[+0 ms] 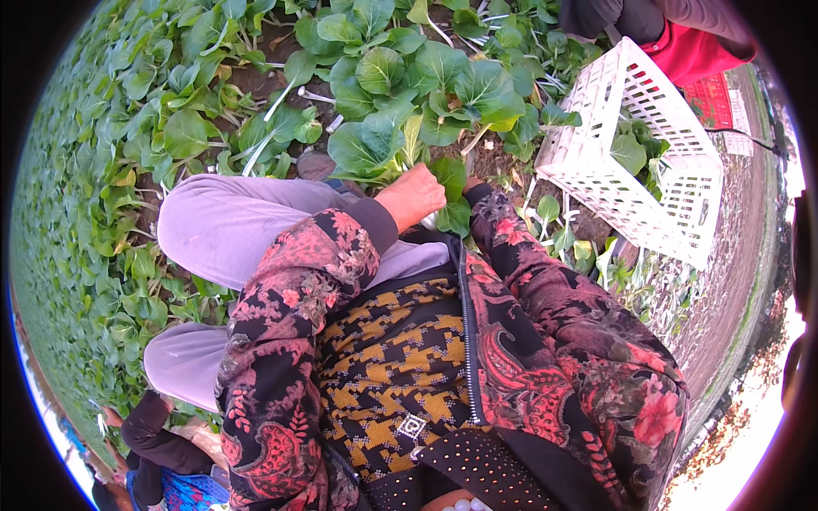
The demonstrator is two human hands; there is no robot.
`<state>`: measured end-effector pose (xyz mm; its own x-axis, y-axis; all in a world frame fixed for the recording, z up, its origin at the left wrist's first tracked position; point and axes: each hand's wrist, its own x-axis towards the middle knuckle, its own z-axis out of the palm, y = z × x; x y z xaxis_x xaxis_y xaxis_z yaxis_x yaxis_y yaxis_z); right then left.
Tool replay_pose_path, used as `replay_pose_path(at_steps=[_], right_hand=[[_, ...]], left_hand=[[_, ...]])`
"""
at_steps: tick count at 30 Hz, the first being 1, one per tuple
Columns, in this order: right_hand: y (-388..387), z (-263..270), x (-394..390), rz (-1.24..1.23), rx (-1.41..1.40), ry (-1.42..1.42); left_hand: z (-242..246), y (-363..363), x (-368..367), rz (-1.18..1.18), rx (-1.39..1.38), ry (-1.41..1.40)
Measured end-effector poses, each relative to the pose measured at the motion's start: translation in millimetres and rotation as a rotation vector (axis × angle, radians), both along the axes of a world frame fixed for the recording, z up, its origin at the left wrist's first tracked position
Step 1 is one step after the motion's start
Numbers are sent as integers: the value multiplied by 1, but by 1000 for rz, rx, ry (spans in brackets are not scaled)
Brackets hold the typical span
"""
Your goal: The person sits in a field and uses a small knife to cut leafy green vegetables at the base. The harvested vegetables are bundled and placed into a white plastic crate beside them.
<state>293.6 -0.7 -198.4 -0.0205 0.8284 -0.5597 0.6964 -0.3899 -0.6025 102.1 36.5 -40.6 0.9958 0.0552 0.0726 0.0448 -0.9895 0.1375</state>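
My left hand [415,195] is curled into a fist at the foot of a broad-leaved green plant [377,144], apparently gripping its stalks; the contact itself is hidden. Just beneath the fist shows a white stalk [429,221]. Green leaves [452,214] hang between my two hands. Only a sliver of my right hand [473,184] appears past its dark cuff, low by the soil, so its fingers and anything in them are out of sight. Cut leafy greens with pale stems [447,83] lie heaped just beyond both hands.
A white slatted plastic crate [578,147] lies tilted at right, with greens [632,150] inside. Behind it are a person in red [696,54] and a red crate [709,99]. Dense leafy rows [96,191] fill the left. Another person [166,447] works at lower left.
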Motion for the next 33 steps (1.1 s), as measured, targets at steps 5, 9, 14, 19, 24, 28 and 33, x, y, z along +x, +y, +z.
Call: replay_pose_path(at_steps=[5,9,14,19,24,28,33], right_hand=[[-42,27,14,71,105,79],[-56,44,21,-1245,-191,1081],[-67,116,32,-1011,233,1295],[-37,175,20,-757,324,1426],[-18,186,-9,-651,309,1520],[-15,188,-15,-647,301,1560],[-6,199,-10,-662,341,1255]], left_hand=[[15,4,-1,102,-122,56],[51,34,-11,223,-441,229],[92,88,-34,636,-865,-118],[86,84,-29,671,-1827,-448],[64,59,-13,469,-2079,-331],[60,53,-12,321,-2250,-381],[64,55,-15,331,-2271,-442]])
